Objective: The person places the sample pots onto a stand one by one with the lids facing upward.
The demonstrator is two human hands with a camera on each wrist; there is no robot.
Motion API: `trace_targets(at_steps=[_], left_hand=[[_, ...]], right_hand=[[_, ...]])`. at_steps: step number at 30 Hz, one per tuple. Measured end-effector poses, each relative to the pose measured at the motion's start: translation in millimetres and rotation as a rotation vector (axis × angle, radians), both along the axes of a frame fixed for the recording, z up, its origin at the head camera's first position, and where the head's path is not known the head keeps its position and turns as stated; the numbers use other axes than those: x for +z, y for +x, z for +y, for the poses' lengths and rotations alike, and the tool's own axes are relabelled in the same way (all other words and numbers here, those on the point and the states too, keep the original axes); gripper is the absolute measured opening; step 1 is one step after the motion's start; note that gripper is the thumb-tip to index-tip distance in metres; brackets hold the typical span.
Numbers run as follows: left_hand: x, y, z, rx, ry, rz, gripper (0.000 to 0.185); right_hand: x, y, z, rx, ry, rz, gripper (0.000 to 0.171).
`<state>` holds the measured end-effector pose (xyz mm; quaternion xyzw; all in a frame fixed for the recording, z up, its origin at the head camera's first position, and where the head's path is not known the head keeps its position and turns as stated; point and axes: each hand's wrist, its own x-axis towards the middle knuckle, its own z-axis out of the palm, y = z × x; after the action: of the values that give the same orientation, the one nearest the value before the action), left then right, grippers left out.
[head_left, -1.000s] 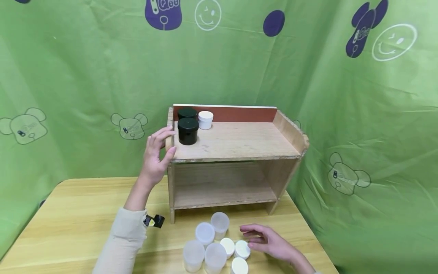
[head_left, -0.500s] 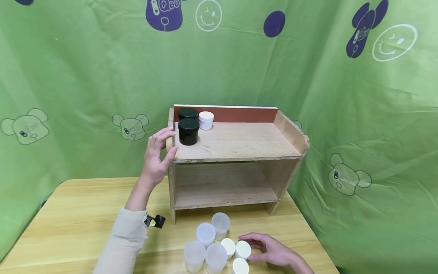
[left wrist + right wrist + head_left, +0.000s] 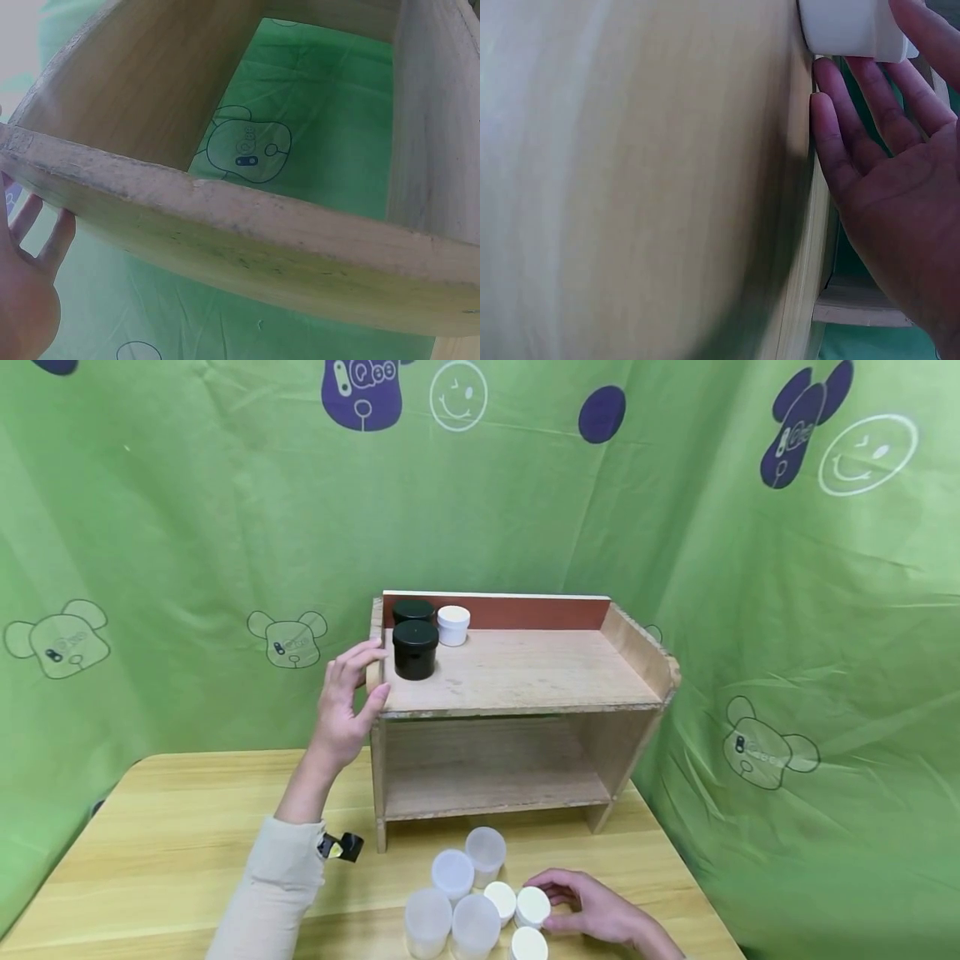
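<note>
A small two-tier wooden shelf (image 3: pixel 517 672) stands on the table. My left hand (image 3: pixel 341 710) holds its left side panel, fingers over the upper edge and thumb by the front edge. The left wrist view shows that hand (image 3: pixel 30 285) against the panel (image 3: pixel 247 225). My right hand (image 3: pixel 592 906) pinches a small white lidded jar (image 3: pixel 533 907) between thumb and fingers at the front right of a jar cluster. In the right wrist view the white jar (image 3: pixel 847 28) sits between the thumb and fingers (image 3: pixel 885 105), partly cut off by the frame.
Two black jars (image 3: pixel 416 650) and a white jar (image 3: pixel 453 625) occupy the top tier's left end. Several translucent jars (image 3: pixel 476 925) and two more white jars (image 3: pixel 500 902) crowd beside the right hand. Green curtain (image 3: pixel 187 527) surrounds the wooden table (image 3: pixel 187 827).
The right hand has come down and left onto the white jar, its thumb and fingers closing on the jar's sides. The left hand stays on the shelf panel.
</note>
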<state>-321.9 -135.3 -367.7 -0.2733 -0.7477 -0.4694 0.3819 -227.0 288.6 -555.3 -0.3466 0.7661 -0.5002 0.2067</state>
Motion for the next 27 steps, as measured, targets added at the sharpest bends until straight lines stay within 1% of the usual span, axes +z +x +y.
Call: trace_targets(at_steps=[7,11,13,16,20,27], left_hand=[[0.4,0.5,0.7,0.005,-0.003,0.001,0.047],[1.0,1.2,1.5,0.004,-0.002,-0.006,0.047],[0.5,1.5,1.8,0.005,-0.003,-0.012,0.047],[-0.6,2.4,2.5,0.0,-0.004,-0.026,0.046],[-1.5,2.3,2.9,-0.005,0.001,-0.02,0.046],[0.1,0.9,0.9,0.0,0.006,0.008,0.046]], right_hand=[[1.2,0.3,-0.3,-0.091,-0.041,-0.065,0.049],[9.2,0.5,-0.3,-0.14,-0.068,-0.073,0.051],[14.7,1.3,-0.6,-0.155,-0.069,-0.044,0.051],[22.9,3.2,-1.0,-0.179,-0.06,0.027,0.05],[32.8,2.8,-2.3,-0.224,-0.05,0.111,0.047],[50.2,-5.0,-6.4,-0.28,-0.083,0.173,0.042]])
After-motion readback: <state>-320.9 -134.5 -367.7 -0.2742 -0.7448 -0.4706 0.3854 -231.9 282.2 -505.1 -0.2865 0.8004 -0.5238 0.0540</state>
